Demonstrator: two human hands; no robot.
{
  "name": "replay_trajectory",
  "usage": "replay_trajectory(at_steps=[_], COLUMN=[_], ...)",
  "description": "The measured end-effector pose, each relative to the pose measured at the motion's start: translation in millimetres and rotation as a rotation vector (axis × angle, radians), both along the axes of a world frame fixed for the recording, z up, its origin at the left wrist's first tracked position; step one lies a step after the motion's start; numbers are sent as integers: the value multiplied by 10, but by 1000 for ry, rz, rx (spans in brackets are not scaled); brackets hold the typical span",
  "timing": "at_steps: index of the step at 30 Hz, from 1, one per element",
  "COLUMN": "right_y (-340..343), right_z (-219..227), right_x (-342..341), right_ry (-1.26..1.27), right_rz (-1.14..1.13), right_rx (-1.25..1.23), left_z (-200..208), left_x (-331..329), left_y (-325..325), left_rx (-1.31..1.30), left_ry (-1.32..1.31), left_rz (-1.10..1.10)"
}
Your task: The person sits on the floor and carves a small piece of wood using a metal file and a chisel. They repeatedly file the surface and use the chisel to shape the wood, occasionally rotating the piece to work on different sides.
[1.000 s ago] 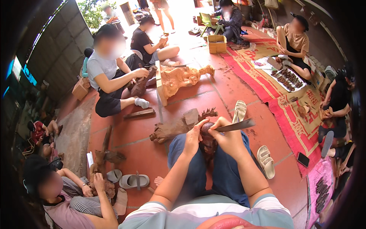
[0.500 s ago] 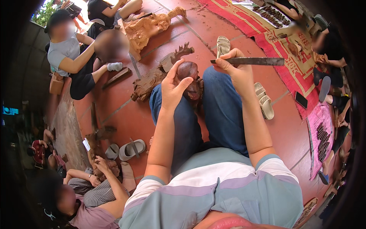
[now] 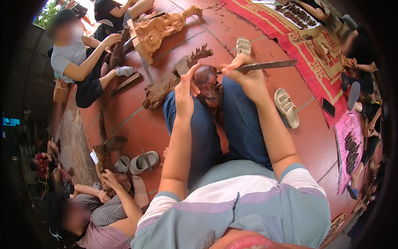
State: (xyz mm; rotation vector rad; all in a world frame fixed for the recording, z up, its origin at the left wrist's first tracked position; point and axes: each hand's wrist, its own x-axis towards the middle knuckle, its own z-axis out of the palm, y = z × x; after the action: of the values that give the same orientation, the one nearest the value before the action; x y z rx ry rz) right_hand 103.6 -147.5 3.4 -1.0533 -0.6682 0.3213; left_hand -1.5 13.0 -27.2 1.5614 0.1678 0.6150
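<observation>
A dark reddish-brown wooden carving [image 3: 206,77] with a smooth round top stands upright between my knees. My left hand [image 3: 186,89] lies along its left side and grips it, the fingertips partly hidden. In my right hand [image 3: 247,79], closed around it near one end, is a long flat dark metal file [image 3: 275,65]. The file's free length points right, and its short end reaches the carving's right side; whether they touch I cannot tell. Just beyond the carving, a rough brown piece of carved wood [image 3: 176,79] lies on the floor.
A pale wooden sculpture [image 3: 166,31] lies further off on the tiled floor [image 3: 128,110]. Tan sandals [image 3: 287,108] and grey sandals [image 3: 144,162] flank me. A phone [image 3: 328,107] rests by the red mat [image 3: 296,62]. Several people work around, including one nearby at lower left [image 3: 110,216].
My right hand has moved left with the file, bringing its short end to the carving. My left hand has turned, its thumb no longer spread across the carving's front.
</observation>
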Motion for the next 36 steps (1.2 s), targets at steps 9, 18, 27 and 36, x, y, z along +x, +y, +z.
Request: replay_trajectory(at_steps=[9,18,27,36], right_y=[82,60,78,187], right_z=[186,355,417,290], right_x=[88,213,173,137], right_ry=[-167,-10,-244,-187], right_rz=[16,48,-26,4], right_rx=[-69,-199,-314,-173], left_z=[21,35,91,34], left_x=[-31,-10,-31,-15], left_y=[-11,-26,-14,-29], left_rx=[38,23,41,20], left_ry=[3,-19,-20,-7], left_rz=[-30,-26,-8,-38])
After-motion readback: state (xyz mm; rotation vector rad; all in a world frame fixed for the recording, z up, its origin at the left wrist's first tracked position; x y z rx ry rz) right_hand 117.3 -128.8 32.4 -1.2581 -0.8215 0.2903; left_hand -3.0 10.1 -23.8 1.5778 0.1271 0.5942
